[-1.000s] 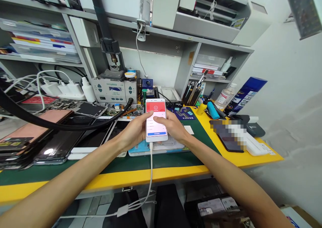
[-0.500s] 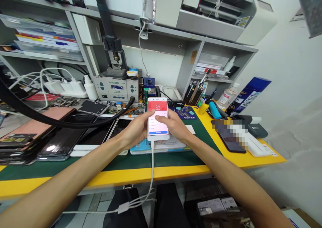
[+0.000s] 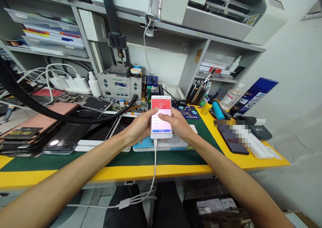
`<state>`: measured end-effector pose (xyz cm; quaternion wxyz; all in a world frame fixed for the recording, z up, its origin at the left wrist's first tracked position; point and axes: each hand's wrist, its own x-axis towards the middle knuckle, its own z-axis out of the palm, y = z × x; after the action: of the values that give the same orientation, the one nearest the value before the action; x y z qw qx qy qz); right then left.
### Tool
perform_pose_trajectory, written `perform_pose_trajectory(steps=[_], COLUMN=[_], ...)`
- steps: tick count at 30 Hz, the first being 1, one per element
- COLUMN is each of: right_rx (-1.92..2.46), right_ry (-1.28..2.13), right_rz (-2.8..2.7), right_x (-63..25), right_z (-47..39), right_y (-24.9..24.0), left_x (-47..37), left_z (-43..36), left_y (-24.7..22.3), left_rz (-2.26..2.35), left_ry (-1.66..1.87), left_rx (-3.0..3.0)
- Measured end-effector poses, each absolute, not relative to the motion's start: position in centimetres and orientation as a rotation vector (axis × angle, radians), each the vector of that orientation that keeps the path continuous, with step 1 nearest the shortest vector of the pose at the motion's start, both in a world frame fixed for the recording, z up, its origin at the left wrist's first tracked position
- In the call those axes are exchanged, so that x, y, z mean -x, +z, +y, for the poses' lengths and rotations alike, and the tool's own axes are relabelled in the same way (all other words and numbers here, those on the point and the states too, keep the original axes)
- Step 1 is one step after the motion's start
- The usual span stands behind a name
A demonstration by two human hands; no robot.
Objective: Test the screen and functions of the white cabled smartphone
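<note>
A white phone (image 3: 161,124) is held upright in both hands above the bench, its screen lit with a red top, a white list and a blue bar. My left hand (image 3: 141,126) grips its left edge, thumb over the screen. Around the right edge is my right hand (image 3: 178,123), its thumb lying over the middle of the screen. A white cable (image 3: 155,161) is plugged into the phone's bottom end and hangs past the bench edge to a splitter (image 3: 124,203). Behind the phone lies a light blue flat case (image 3: 144,144), partly hidden.
Stacked phone parts (image 3: 30,127) lie at the left, under a thick black hose (image 3: 75,120). A grey soldering station (image 3: 118,85) stands behind. On the yellow right side (image 3: 256,163) are a dark phone (image 3: 232,140), a yellow bottle (image 3: 206,108) and a clear bottle (image 3: 230,97).
The whole view has shifted slightly, so the bench and shelves appear a little further right. Both hands still hold the phone, with the thumbs in nearly the same places.
</note>
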<state>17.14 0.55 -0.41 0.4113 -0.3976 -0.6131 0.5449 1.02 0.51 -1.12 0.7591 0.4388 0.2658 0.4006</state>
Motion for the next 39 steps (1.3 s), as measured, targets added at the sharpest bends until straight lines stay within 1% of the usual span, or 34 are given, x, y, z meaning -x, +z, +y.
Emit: perform_pose_trajectory(steps=[14,24,39], right_rx=[0.992,1.007,1.013], right_ry=[1.391,1.346,1.365], right_rz=[-1.543,-1.552,-1.553], right_x=[-17.19,-17.19,-17.22], right_z=[0.69,0.64,0.59], right_y=[-0.71,-0.52,-0.44], left_x=[-1.05,-1.1,-1.07], left_z=[0.04,0.31,0.31], left_y=[-0.46,-0.71,-0.65], left_rz=[0.622,0.586,0.591], left_ry=[0.886,0.876,0.871], left_rx=[-0.954,-0.965,-0.95])
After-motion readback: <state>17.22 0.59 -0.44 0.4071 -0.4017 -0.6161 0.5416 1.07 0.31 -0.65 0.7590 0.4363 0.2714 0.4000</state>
